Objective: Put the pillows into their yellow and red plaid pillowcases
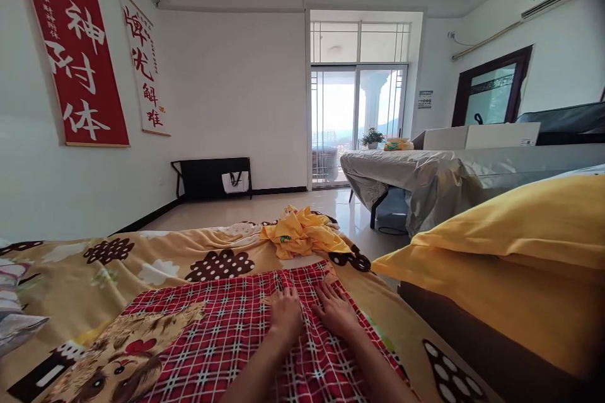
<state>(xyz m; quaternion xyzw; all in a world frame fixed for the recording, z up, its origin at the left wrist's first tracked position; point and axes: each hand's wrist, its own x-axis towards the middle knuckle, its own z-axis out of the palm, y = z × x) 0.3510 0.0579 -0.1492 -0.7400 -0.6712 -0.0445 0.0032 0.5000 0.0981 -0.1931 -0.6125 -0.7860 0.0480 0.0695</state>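
A red plaid cloth (231, 321) printed with a dog's face lies spread over a tan patterned blanket (179, 239). My left hand (286, 313) rests on the cloth right of its middle, the fingers curled into the fabric. Beside it, near the cloth's right edge, my right hand (336, 310) lies flat with its fingers stretched out and apart. Small folds run through the plaid between and below the two hands. Just past the cloth's far edge sits a crumpled yellow cloth (302, 233), touched by neither hand.
Yellow pillows (510, 258) are stacked close on the right. Behind them a silver cover (425, 173) drapes a table bearing a white box (501, 135). Striped fabric (19, 302) lies at the left edge. A black folded frame (212, 177) leans on the far wall.
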